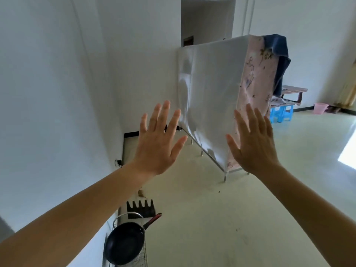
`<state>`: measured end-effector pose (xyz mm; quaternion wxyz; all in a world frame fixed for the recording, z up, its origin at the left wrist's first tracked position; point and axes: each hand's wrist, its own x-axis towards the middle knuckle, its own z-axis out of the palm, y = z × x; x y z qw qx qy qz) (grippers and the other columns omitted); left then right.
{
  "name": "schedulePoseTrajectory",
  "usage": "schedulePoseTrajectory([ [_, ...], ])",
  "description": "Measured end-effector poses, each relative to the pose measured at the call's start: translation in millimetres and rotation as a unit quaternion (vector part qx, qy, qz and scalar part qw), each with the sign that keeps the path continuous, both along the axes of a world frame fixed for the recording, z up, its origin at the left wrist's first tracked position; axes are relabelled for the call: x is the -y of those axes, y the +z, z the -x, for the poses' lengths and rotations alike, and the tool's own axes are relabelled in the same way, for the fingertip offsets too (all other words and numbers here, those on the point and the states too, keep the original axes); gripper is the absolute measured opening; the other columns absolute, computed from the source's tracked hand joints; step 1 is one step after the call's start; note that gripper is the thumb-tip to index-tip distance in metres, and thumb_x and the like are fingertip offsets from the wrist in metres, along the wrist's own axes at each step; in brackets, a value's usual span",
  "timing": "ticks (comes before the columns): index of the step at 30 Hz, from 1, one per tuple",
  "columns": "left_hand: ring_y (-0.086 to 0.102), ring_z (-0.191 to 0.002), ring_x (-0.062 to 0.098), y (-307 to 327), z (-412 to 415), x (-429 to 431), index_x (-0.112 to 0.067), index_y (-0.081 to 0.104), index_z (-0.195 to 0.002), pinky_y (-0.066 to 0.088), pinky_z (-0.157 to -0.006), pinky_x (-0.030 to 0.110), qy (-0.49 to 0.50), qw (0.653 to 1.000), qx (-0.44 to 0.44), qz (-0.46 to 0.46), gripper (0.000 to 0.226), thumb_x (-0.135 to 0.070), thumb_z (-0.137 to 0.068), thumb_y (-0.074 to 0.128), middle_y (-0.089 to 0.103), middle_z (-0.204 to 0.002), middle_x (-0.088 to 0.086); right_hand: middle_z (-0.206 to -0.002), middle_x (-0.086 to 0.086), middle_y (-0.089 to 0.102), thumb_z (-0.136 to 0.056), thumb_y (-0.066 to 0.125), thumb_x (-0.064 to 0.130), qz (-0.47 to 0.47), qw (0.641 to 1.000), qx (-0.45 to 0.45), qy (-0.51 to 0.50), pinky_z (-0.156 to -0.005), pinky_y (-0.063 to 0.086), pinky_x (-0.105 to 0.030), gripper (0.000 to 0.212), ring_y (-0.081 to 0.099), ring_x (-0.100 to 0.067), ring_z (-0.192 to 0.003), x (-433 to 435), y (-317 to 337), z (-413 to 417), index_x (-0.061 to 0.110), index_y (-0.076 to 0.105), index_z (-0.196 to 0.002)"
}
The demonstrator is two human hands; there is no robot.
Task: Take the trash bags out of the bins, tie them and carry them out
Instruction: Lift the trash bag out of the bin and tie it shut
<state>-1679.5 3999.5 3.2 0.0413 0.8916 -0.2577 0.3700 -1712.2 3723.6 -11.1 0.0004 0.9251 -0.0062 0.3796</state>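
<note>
Holding both palms up, the left hand (157,143) and right hand (254,143) are spread and empty. No trash bag shows; a pink bin (320,108) stands far off. Liners likely handle soft and light; gather them at the rim.

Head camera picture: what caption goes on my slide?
Left hand and right hand spread open, empty, before a fabric-covered wardrobe.

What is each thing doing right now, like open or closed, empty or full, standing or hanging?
Left hand: open, fingers spread, holding nothing.
Right hand: open, fingers spread, holding nothing.
Cloth wardrobe: standing on thin legs, cover closed.
Blue cloth: draped over the wardrobe's top.
Frying pan: empty, on a wire rack by the wall.
Pink bin: upright on the floor; contents too far to tell.
Blue stool: standing upright.
</note>
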Motion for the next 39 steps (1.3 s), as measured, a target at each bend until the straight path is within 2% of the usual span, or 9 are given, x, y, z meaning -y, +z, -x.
schedulePoseTrajectory([
  [5,0.005,-0.155,0.032,-11,-117,-9,-0.016,0.014,-0.160,0.013,-0.121,0.059,0.030,0.999,0.016,0.021,0.069,-0.054,-0.103,0.024,0.003,-0.168,0.014,-0.167,-0.017,0.004,-0.102,0.032,0.055,0.030,0.999,-0.010,0.037,-0.124,0.010,-0.054,0.071,0.005,-0.036,-0.154,-16,-16,-128,0.019,0.013,-0.160],
  [9,0.010,-0.153,0.037,-11,-228,-18,-0.013,0.018,-0.159,0.017,-0.118,0.062,0.045,0.998,0.014,0.040,0.071,-0.054,-0.102,0.028,0.009,-0.166,0.018,-0.167,-0.019,0.007,-0.102,0.036,0.053,0.055,0.997,-0.011,0.050,-0.124,0.010,-0.054,0.070,0.007,-0.037,-0.154,-24,-13,-237,0.018,0.016,-0.160],
  [16,0.011,-0.153,0.039,13,-409,13,-0.013,0.018,-0.158,0.018,-0.117,0.064,0.039,0.996,-0.013,0.081,0.073,-0.057,-0.101,0.022,0.009,-0.166,0.019,-0.167,-0.017,0.007,-0.102,0.030,0.057,0.048,0.997,0.008,0.059,-0.125,0.010,-0.052,0.071,0.008,-0.036,-0.154,-9,15,-401,0.019,0.017,-0.160],
  [24,0.016,-0.151,0.041,-51,-622,82,-0.012,0.020,-0.158,0.020,-0.115,0.065,0.033,0.999,-0.021,0.020,0.070,-0.053,-0.102,0.027,0.012,-0.166,0.020,-0.167,-0.018,0.009,-0.101,0.023,0.061,0.035,0.997,-0.030,0.055,-0.124,0.011,-0.054,0.072,0.011,-0.038,-0.153,68,-44,-616,0.020,0.016,-0.159],
  [30,0.019,-0.150,0.043,-35,-799,132,-0.009,0.024,-0.157,0.023,-0.114,0.067,0.063,0.997,-0.037,-0.019,0.072,-0.054,-0.101,0.023,0.015,-0.165,0.022,-0.167,-0.018,0.003,-0.101,0.026,0.061,0.027,0.996,-0.059,0.065,-0.124,0.008,-0.052,0.074,0.008,-0.037,-0.154,126,-35,-802,0.018,0.011,-0.160],
  [34,0.017,-0.151,0.041,-30,-892,131,-0.009,0.024,-0.157,0.019,-0.117,0.064,0.093,0.996,-0.010,0.001,0.072,-0.053,-0.101,0.027,0.015,-0.165,0.021,-0.167,-0.018,0.004,-0.102,0.029,0.058,0.016,0.994,-0.056,0.094,-0.123,0.007,-0.051,0.073,0.009,-0.038,-0.153,122,-23,-927,0.018,0.010,-0.160],
  [39,0.010,-0.153,0.040,-64,-1014,99,-0.017,0.012,-0.160,0.015,-0.118,0.064,0.149,0.988,-0.038,0.014,0.078,-0.063,-0.099,0.022,0.005,-0.167,0.016,-0.167,-0.018,0.007,-0.101,0.029,0.059,0.058,0.984,-0.073,0.152,-0.123,0.009,-0.052,0.072,0.015,-0.039,-0.152,96,-51,-1074,0.020,0.013,-0.160],
])
